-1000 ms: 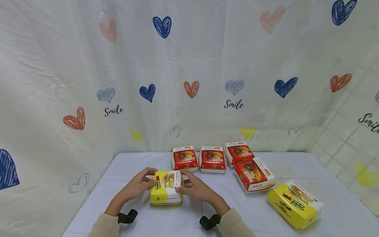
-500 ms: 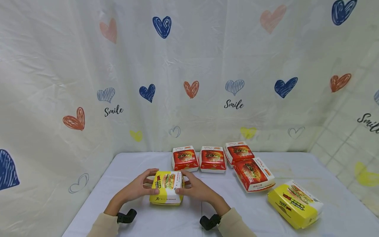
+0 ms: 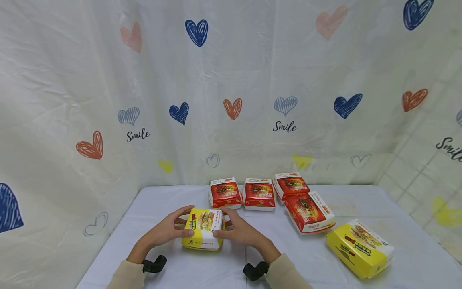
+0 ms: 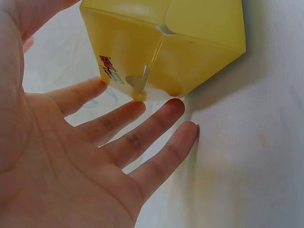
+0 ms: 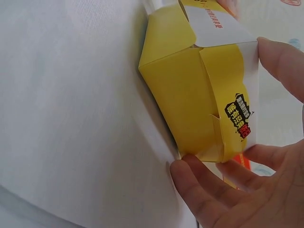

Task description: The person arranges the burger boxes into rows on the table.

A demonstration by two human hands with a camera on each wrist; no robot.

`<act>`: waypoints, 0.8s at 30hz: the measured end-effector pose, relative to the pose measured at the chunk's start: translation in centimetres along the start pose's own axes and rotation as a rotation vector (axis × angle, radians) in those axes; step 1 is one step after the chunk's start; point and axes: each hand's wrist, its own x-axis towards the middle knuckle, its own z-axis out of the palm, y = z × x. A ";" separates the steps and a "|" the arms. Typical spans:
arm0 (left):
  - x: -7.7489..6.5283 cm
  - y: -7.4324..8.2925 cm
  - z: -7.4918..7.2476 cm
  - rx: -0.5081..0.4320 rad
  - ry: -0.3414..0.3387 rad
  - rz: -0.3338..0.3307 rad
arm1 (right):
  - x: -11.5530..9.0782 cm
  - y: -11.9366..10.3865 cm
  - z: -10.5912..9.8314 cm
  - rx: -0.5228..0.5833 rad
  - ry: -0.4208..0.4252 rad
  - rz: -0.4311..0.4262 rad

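Right between the left hand (image 3: 169, 227) and the right hand (image 3: 240, 228), one yellow-and-white burger box (image 3: 203, 229), lid down, burger picture facing up. Clamped from both sides, so hands apart from each other but both gripping the same box. On the left hand's side: thumb on the near edge, index up at the far corner, other fingers spread along the yellow wall. On the right hand's side: pretty much a mirror copy, with the lower fingers down by the bottom edge. Can't tell if sitting totally flat on the white tablecloth (image 3: 205, 273) or lifted a hair.

Just past the right fingertips, a red-and-white burger box (image 3: 225, 194). Beside that, farther right, a second red burger box (image 3: 259, 194). Past the right hand and more to the right, two more bunched up: a third red burger box (image 3: 291, 186) at the back, plus a fourth red burger box (image 3: 306, 212) nearer and turned at an angle. Way out right of the right hand, well apart, a second yellow burger box (image 3: 361, 247), also angled.

At the wrists, black wrist cameras (image 3: 255, 271) and beige sleeves (image 3: 286, 273). Beyond the hands, a white heart-and-"Smile" print curtain (image 3: 249, 68).
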 end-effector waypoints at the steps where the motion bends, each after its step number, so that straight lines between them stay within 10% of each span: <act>1: 0.0 0.0 0.0 -0.001 -0.002 0.001 | 0.0 0.0 0.0 -0.002 0.001 0.001; 24: 0.0 -0.2 -0.5 -0.024 -0.027 0.029 | -0.2 -0.3 -0.1 -0.019 0.039 -0.048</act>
